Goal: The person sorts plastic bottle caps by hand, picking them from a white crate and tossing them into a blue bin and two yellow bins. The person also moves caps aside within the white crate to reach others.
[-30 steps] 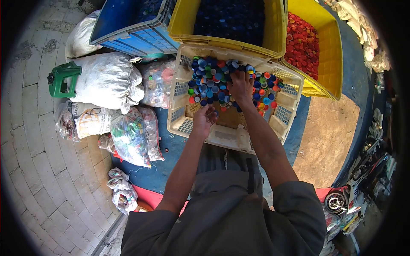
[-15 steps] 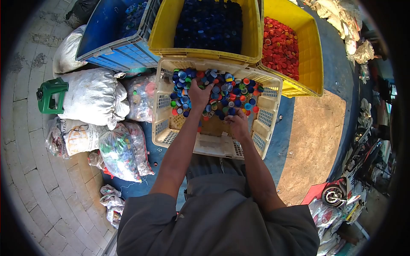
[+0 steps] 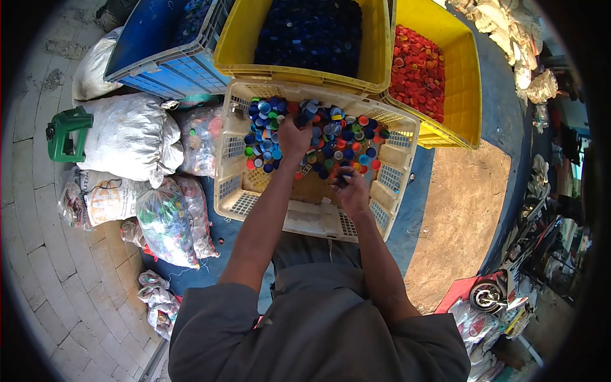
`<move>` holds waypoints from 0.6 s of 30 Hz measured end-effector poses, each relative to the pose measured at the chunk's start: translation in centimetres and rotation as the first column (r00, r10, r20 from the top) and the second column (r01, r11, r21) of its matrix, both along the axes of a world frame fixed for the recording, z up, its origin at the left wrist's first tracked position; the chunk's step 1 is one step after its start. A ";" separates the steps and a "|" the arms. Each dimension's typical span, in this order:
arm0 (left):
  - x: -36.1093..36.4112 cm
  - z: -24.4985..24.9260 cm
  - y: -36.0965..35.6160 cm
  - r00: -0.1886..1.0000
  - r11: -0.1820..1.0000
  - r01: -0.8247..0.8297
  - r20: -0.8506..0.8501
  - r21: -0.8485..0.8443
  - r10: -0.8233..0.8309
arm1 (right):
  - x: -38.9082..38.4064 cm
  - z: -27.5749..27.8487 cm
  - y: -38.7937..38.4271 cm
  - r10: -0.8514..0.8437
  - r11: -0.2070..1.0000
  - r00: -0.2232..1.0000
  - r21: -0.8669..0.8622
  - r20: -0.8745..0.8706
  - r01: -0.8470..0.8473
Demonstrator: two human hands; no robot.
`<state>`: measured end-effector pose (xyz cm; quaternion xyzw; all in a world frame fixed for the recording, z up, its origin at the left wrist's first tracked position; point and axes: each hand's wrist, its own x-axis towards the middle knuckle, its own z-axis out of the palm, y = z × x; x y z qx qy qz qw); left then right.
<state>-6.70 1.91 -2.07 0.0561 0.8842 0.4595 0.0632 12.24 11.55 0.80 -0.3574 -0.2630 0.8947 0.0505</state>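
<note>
Ok, left hand (image 3: 294, 137) was down in the mixed caps (image 3: 337, 137) at the upper middle of the frame. Fingers were buried in the pile, so can't tell if they gripped anything. Right hand (image 3: 351, 192) sat lower, just right of centre, over the bare floor of the cream basket (image 3: 305, 216), fingers curled closed on a dark cap (image 3: 340, 179). The caps were heaped against the basket's far wall. Above the basket: a yellow crate (image 3: 242, 44) of dark blue caps (image 3: 312, 32), touching its rim. Second yellow crate (image 3: 468, 83) of red caps (image 3: 417, 70) at upper right. Blue crate (image 3: 172, 70) upper left, white sack (image 3: 130, 137) and green container (image 3: 63, 130) at left.
</note>
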 end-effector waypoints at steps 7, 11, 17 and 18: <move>5.5 0.1 -4.5 0.755 0.652 -0.495 0.656 0.574 -0.005 | -6.8 -1.7 1.9 0.083 0.853 0.951 0.473 0.297 -0.222; 8.5 0.8 -7.5 0.564 0.441 -0.702 0.815 0.559 -0.135 | -12.1 -0.7 2.9 0.099 0.530 0.935 0.777 0.341 -0.339; 10.6 1.1 -10.4 0.476 0.347 -0.796 0.867 0.495 -0.146 | -14.2 -3.0 2.9 0.115 0.087 0.900 0.898 0.420 -0.431; 10.5 1.4 -10.6 0.468 0.338 -0.808 0.874 0.483 -0.129 | -13.9 -2.6 2.8 0.159 0.102 0.893 0.893 0.420 -0.438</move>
